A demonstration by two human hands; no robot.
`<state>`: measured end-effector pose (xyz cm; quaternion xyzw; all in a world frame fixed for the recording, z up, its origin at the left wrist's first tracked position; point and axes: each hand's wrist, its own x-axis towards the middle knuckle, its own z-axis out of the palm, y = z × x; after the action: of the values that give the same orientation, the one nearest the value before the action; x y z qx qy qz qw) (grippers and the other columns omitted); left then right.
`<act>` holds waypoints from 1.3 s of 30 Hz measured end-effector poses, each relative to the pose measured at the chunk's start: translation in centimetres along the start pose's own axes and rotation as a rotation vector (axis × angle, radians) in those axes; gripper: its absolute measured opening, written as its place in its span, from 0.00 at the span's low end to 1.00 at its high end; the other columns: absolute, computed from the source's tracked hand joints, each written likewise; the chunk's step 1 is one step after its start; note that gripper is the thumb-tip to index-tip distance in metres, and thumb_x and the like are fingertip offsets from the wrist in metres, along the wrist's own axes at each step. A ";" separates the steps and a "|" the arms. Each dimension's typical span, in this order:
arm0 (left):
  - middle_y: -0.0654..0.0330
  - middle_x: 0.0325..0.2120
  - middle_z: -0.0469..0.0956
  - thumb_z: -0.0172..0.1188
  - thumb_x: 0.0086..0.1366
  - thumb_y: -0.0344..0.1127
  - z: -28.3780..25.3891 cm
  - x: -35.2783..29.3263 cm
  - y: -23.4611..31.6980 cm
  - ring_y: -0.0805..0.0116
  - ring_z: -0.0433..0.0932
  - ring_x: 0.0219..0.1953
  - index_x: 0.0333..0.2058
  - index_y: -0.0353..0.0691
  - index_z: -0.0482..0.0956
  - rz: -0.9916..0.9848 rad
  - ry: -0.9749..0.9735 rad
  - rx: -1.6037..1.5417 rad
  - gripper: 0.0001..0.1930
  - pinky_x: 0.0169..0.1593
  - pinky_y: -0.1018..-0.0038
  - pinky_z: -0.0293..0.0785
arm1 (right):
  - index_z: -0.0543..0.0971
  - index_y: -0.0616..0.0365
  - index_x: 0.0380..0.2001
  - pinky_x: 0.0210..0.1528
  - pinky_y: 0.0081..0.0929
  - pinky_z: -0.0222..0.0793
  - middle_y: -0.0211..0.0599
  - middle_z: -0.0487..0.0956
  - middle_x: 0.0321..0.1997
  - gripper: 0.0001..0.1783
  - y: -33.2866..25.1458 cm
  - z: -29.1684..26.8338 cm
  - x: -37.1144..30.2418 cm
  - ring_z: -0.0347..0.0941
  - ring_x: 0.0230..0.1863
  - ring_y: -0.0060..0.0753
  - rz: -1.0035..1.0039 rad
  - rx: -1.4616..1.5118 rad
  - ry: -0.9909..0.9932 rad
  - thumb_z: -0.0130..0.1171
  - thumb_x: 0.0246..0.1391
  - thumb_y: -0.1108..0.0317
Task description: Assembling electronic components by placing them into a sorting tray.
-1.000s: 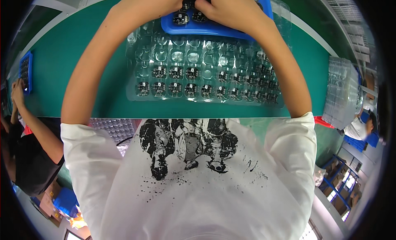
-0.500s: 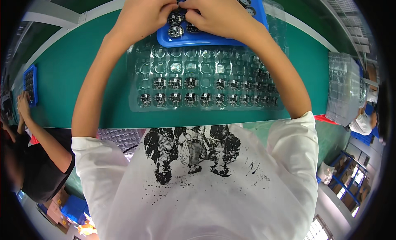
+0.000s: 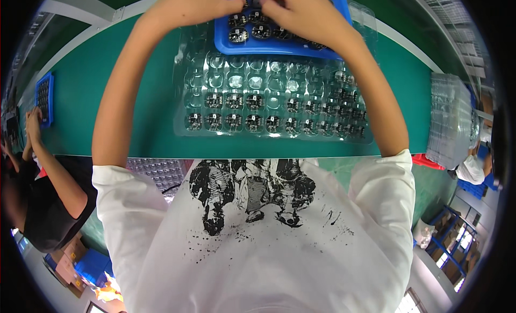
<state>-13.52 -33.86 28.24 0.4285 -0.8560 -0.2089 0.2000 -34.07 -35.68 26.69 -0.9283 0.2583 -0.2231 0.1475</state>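
Right hand (image 3: 303,14) shifted, uncovering more black modules (image 3: 238,35) | green table (image 3: 70,114) bore the clear blister tray (image 3: 235,80), partly filled with modules | blue tray (image 3: 274,48) overlapped its far part, holding others | left hand (image 3: 200,5) curled opposite; I couldn't tell what either gripped

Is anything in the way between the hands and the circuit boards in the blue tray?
Nothing visible is. The left hand and right hand reach over the blue tray, and the circuit boards at its near left corner lie uncovered. The picture's top edge cuts off the rest.
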 end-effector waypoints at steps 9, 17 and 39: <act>0.55 0.23 0.74 0.59 0.55 0.31 -0.1 -9.7 3.6 0.59 0.73 0.24 0.29 0.34 0.77 -0.189 -0.222 -0.190 0.06 0.30 0.68 0.69 | 0.78 0.59 0.23 0.23 0.34 0.66 0.36 0.76 0.22 0.07 -6.7 0.8 -7.6 0.72 0.22 0.40 0.050 0.101 -0.189 0.63 0.44 0.67; 0.55 0.23 0.72 0.60 0.52 0.30 3.5 -10.9 5.2 0.53 0.76 0.29 0.23 0.35 0.75 -0.141 -0.262 0.091 0.05 0.33 0.60 0.72 | 0.75 0.58 0.19 0.26 0.39 0.67 0.39 0.76 0.21 0.08 -7.9 1.4 -5.6 0.74 0.26 0.44 0.082 -0.040 -0.508 0.60 0.46 0.67; 0.58 0.27 0.75 0.59 0.58 0.30 2.1 -0.5 -2.8 0.66 0.72 0.28 0.31 0.33 0.77 -0.082 0.348 0.045 0.06 0.35 0.71 0.70 | 0.80 0.57 0.27 0.30 0.39 0.73 0.40 0.79 0.27 0.05 0.6 0.7 0.1 0.76 0.31 0.46 0.041 -0.277 0.051 0.59 0.48 0.68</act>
<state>-12.56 -34.62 24.90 0.4972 -0.7947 -0.1202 0.3269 -33.88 -36.10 25.89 -0.9283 0.3094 -0.2058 0.0157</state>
